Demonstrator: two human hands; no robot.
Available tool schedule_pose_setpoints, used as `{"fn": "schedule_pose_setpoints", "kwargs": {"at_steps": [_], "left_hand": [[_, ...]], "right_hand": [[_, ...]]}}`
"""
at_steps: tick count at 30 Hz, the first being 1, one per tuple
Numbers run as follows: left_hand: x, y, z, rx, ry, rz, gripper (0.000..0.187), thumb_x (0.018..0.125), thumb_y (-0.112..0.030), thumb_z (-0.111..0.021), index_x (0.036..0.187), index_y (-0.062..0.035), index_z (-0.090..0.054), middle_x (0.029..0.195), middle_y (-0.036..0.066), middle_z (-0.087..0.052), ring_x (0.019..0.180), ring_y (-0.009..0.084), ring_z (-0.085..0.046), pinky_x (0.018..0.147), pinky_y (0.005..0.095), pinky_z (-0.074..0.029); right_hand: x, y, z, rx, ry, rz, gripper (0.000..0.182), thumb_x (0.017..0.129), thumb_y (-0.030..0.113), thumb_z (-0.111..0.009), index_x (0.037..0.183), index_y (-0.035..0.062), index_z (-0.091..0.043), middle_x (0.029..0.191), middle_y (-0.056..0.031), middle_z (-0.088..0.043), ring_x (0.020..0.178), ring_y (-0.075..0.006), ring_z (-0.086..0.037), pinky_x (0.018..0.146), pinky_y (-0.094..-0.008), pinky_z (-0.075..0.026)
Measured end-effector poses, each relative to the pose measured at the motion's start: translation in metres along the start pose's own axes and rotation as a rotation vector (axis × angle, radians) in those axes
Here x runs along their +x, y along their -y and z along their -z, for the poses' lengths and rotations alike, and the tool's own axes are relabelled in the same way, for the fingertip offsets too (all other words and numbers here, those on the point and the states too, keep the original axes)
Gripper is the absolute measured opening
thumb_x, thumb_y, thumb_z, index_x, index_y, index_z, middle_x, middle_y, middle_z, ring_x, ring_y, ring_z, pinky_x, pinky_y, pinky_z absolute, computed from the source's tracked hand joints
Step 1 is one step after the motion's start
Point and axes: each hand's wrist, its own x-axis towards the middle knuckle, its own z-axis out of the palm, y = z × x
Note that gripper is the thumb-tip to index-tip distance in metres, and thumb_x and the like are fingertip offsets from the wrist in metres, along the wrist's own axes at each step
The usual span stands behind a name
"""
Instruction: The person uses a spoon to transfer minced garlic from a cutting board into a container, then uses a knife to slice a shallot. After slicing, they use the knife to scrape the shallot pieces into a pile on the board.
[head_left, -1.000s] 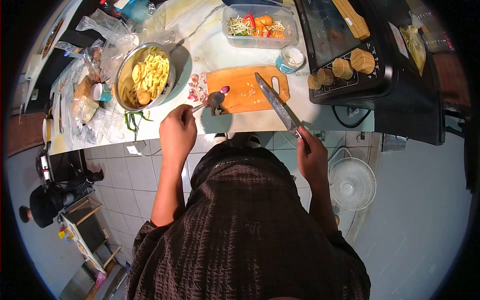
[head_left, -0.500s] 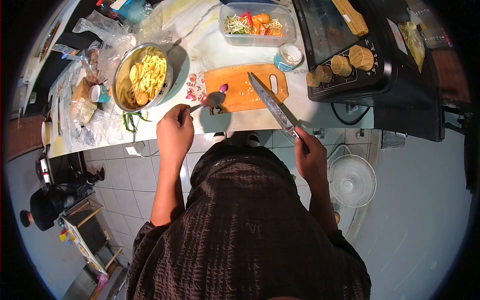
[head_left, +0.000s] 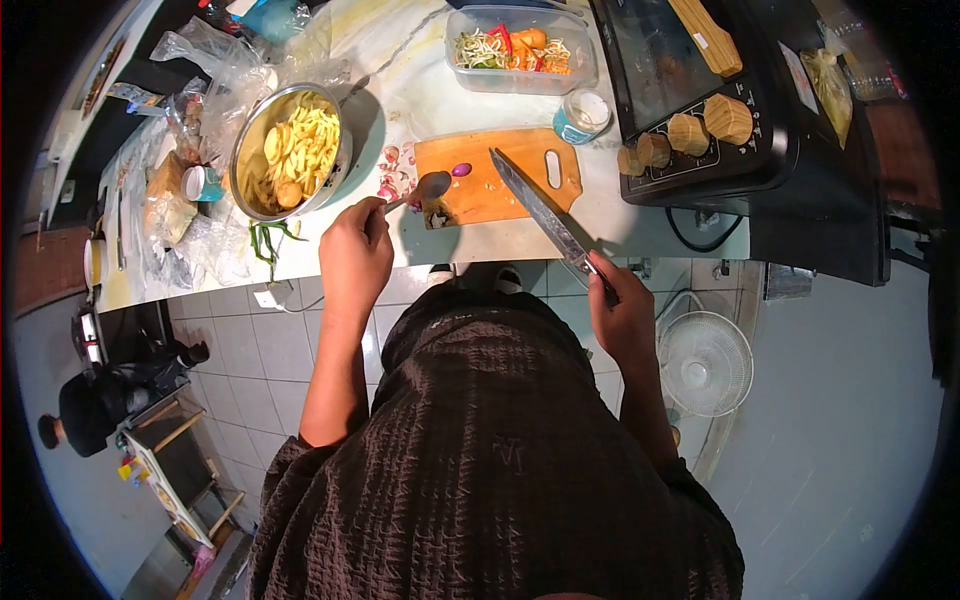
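Note:
In my left hand [head_left: 357,250] is a metal spoon [head_left: 433,185], pinched by its handle, its bowl over the left end of the wooden cutting board [head_left: 490,207]. Just beyond the bowl, a small purple shallot [head_left: 461,170] lies on the board. A large kitchen knife [head_left: 545,216] is gripped by its dark handle in my right hand [head_left: 622,310]; its blade slants up and left across the board. Small pale bits are scattered on the wood. Reddish peelings [head_left: 390,172] lie left of the board, and dark scraps [head_left: 437,216] sit at its near left corner.
A metal bowl of cut yellow pieces [head_left: 300,145] stands left, green chillies [head_left: 270,240] near the counter edge. Behind the board are a plastic tub of vegetables [head_left: 520,80] and a small jar [head_left: 582,117]. A black oven [head_left: 700,170] stands right. Another person [head_left: 95,405] is far left.
The spoon in my left hand has moved slightly away from me over the board. The shallot has shifted a little to the right. My right hand holds the knife almost still.

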Motion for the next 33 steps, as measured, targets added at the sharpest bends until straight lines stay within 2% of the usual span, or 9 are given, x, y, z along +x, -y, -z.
{"fn": "schedule_pose_setpoints", "kwargs": {"at_steps": [5,11,13,18,23,25,29,31,33], "left_hand": [[0.002,0.004,-0.003,-0.023,0.05,0.01,0.018,0.091,-0.011,-0.059,0.1,-0.0001,-0.071,0.08,0.023,-0.067,0.072,0.0395,-0.066,0.068,0.041,-0.052],[0.0,-0.008,-0.004,-0.09,0.11,0.169,0.02,0.091,-0.013,-0.061,0.1,0.0009,-0.072,0.073,0.018,-0.07,0.066,0.029,-0.07,0.066,0.0352,-0.052],[-0.001,-0.009,-0.009,-0.152,0.145,0.224,0.021,0.091,-0.014,-0.061,0.1,0.0015,-0.072,0.074,0.015,-0.071,0.069,0.0235,-0.071,0.067,0.0329,-0.053],[0.001,-0.01,-0.032,-0.279,0.196,0.244,0.022,0.093,-0.013,-0.06,0.103,0.0039,-0.07,0.077,0.015,-0.072,0.069,0.019,-0.071,0.067,0.0311,-0.053],[0.003,-0.011,-0.028,-0.252,0.135,0.154,0.02,0.092,-0.011,-0.06,0.102,0.0033,-0.07,0.077,0.017,-0.071,0.067,0.0231,-0.07,0.066,0.032,-0.052],[0.003,-0.012,-0.026,-0.224,0.097,0.11,0.019,0.092,-0.01,-0.06,0.102,0.0029,-0.07,0.076,0.018,-0.07,0.066,0.0252,-0.069,0.066,0.0327,-0.052],[0.007,-0.015,-0.021,-0.147,0.059,-0.023,0.016,0.09,-0.006,-0.06,0.1,0.0019,-0.07,0.078,0.021,-0.067,0.067,0.0329,-0.067,0.065,0.0369,-0.051],[0.009,-0.016,-0.023,-0.137,0.052,-0.06,0.015,0.089,-0.005,-0.06,0.099,0.0018,-0.069,0.08,0.022,-0.067,0.069,0.0354,-0.067,0.066,0.0386,-0.051],[0.01,-0.018,-0.024,-0.078,0.037,-0.143,0.015,0.089,-0.004,-0.061,0.101,0.0018,-0.069,0.085,0.023,-0.067,0.076,0.0392,-0.065,0.069,0.0417,-0.051]], "right_hand": [[-0.001,-0.001,0.002,-0.039,0.022,-0.056,0.027,0.095,0.01,-0.06,0.12,0.0043,-0.067,0.084,-0.0115,-0.066,0.068,-0.0173,-0.06,0.065,-0.0299,-0.049],[-0.002,-0.003,0.004,-0.005,-0.025,-0.048,0.027,0.095,0.009,-0.06,0.121,0.0035,-0.067,0.087,-0.012,-0.067,0.07,-0.0163,-0.062,0.066,-0.0291,-0.049],[-0.004,-0.006,0.003,0.005,-0.063,-0.069,0.027,0.094,0.012,-0.061,0.12,0.0079,-0.068,0.083,-0.0115,-0.063,0.068,-0.0236,-0.063,0.062,-0.0347,-0.05],[0.0,-0.005,0.006,-0.103,-0.102,-0.063,0.026,0.095,0.012,-0.061,0.12,0.0096,-0.068,0.087,-0.0114,-0.064,0.071,-0.0249,-0.064,0.064,-0.0365,-0.051],[0.013,-0.009,0.004,-0.124,-0.123,0.006,0.026,0.094,0.013,-0.061,0.12,0.0119,-0.068,0.089,-0.0112,-0.064,0.076,-0.0283,-0.065,0.067,-0.0394,-0.052],[0.016,-0.01,0.003,-0.195,-0.084,0.087,0.027,0.093,0.01,-0.063,0.119,0.0104,-0.068,0.087,-0.0117,-0.064,0.071,-0.0267,-0.063,0.066,-0.0348,-0.05],[0.016,0.002,0.017,-0.198,-0.009,0.039,0.028,0.091,0.01,-0.064,0.119,0.0126,-0.068,0.084,-0.0112,-0.062,0.069,-0.0269,-0.061,0.064,-0.0356,-0.049],[0.013,0.003,0.024,-0.229,0.025,-0.012,0.028,0.091,0.016,-0.064,0.119,0.0196,-0.069,0.089,-0.0103,-0.063,0.08,-0.0296,-0.066,0.069,-0.0402,-0.052],[0.01,0.009,0.032,-0.218,0.036,-0.051,0.028,0.091,0.017,-0.064,0.118,0.0189,-0.069,0.088,-0.0103,-0.063,0.078,-0.0292,-0.066,0.068,-0.0399,-0.052]]}}
